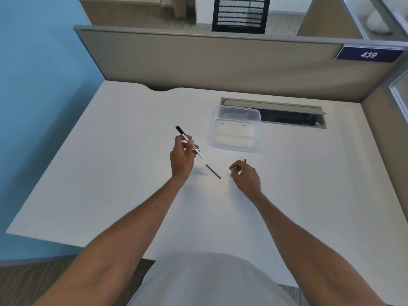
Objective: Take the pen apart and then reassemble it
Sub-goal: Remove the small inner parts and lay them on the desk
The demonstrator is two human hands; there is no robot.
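My left hand (181, 159) is closed around a white pen barrel (191, 144) with a black end, held slanted above the white desk (110, 173). A thin dark pen part (213, 171), perhaps the refill, lies loose on the desk between my hands. My right hand (245, 176) hovers just above the desk with fingers curled, pinching a small dark pen piece (245, 161) that sticks up past the fingertips.
A clear plastic lidded box (235, 129) stands just beyond my hands. Behind it is an open cable slot (287, 117) in the desk. A beige partition (198, 62) closes the far edge, and a blue wall (33, 85) is on the left.
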